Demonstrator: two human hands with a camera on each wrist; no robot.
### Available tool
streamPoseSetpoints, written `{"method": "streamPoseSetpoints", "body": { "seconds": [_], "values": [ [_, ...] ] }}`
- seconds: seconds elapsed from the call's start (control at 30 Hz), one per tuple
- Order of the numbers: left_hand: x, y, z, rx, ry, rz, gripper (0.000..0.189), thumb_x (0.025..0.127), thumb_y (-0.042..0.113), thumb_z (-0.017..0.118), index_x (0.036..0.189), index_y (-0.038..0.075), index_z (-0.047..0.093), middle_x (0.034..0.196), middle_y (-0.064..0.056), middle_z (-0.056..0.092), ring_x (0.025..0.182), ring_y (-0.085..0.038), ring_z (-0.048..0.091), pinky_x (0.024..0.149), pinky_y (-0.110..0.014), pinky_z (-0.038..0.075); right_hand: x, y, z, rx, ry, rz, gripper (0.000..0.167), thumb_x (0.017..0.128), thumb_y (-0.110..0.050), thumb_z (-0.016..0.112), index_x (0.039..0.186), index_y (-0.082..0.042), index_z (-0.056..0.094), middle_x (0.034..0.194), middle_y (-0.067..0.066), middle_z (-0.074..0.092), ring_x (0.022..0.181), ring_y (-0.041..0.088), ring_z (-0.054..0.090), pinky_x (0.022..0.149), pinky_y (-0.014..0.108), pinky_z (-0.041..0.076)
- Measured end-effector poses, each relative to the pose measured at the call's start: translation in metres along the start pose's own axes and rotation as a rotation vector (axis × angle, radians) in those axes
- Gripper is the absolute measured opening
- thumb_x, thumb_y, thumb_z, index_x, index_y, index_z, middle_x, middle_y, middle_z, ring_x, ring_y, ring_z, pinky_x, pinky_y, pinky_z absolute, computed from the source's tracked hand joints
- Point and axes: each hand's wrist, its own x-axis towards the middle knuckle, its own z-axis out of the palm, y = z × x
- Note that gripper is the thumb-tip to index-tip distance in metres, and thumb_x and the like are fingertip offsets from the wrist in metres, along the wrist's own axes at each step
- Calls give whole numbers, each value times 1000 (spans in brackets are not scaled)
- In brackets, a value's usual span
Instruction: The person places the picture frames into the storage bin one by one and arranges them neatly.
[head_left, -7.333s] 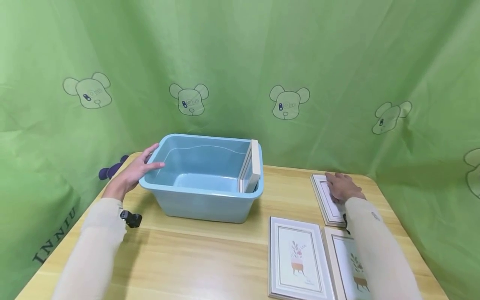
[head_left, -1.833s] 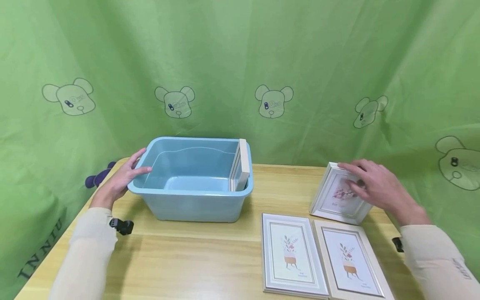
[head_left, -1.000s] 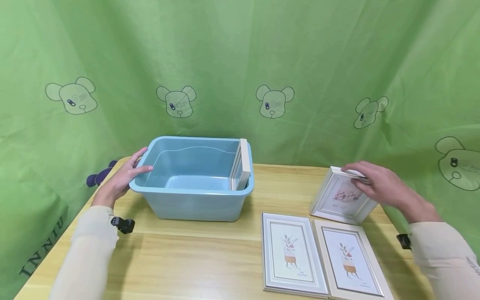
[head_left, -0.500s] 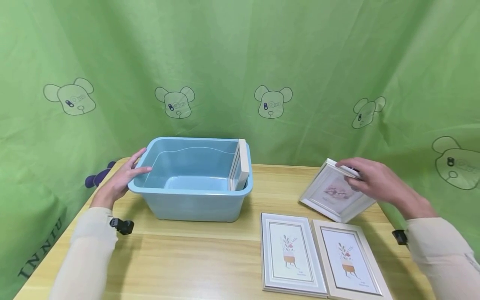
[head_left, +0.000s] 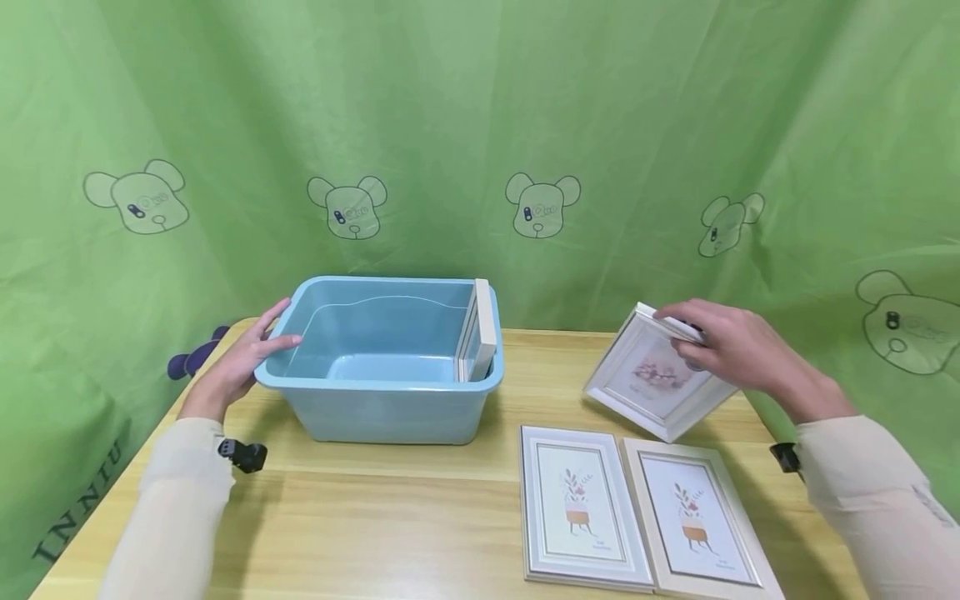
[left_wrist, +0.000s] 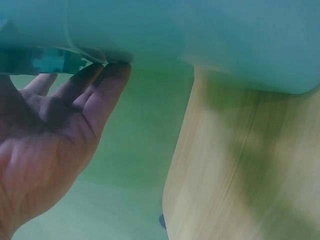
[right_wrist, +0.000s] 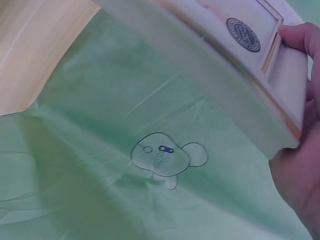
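Blue, the tub (head_left: 390, 414) stands in the head view well off to the left of the right grip (head_left: 738, 346). Inside, at the tub's end nearest that grip, a stowed frame (head_left: 486, 321) leans on its edge – I judge that much of the packing done, with most of the tub left to fill. The right grip grasps the held frame (head_left: 656, 375) by its top edge; the frame hangs tilted below and left of the hand, and whether its lowest corner clears the desk (head_left: 360, 517) I cannot tell. Nearer the person than this grip lie the cream frame (head_left: 697, 517) and, beyond it to the left, the white frame (head_left: 585, 504), both flat and face up. By my count, three visible frames remain outside: one in hand, two waiting.

In the left wrist view, the left grip's fingertips touch the tub under its rim; the head view has the thumb over that rim, so this hand holds the tub's far end, probably steadying it.

In the right wrist view, the thumb presses the held frame's face beside a round emblem (right_wrist: 243, 35) – a firm pinch, it seems, with the tub out of sight.
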Motion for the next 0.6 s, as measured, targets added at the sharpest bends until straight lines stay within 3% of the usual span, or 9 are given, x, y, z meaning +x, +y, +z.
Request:
{"method": "streamPoseSetpoints", "body": {
  "seconds": [0.13, 0.37, 0.6],
  "values": [
    [-1, 0, 0, 2, 3, -4, 86, 97, 28, 57, 156, 30, -5, 159, -29, 10, 119, -28, 56, 94, -41, 55, 8, -8, -4, 4, -6, 8, 44, 82, -9, 72, 124, -18, 63, 108, 4, 71, 73, 9, 62, 59, 23, 51],
    [-1, 0, 1, 2, 4, -2, 85, 98, 28, 57, 156, 30, -5, 159, -29, 10, 131, -45, 43, 95, -43, 53, 20, -28, -12, 82, -139, 136, 45, 85, -14, 71, 129, -20, 60, 110, 5, 71, 70, 9, 58, 60, 26, 49],
    [-1, 0, 1, 7, 2, -3, 85, 98, 29, 57, 156, 30, -5, 159, -29, 11, 131, -43, 45, 96, -43, 53, 27, -38, -13, 125, -133, 164, 46, 84, -13, 72, 127, -20, 60, 104, 4, 71, 71, 10, 60, 57, 24, 52]
  ]
}}
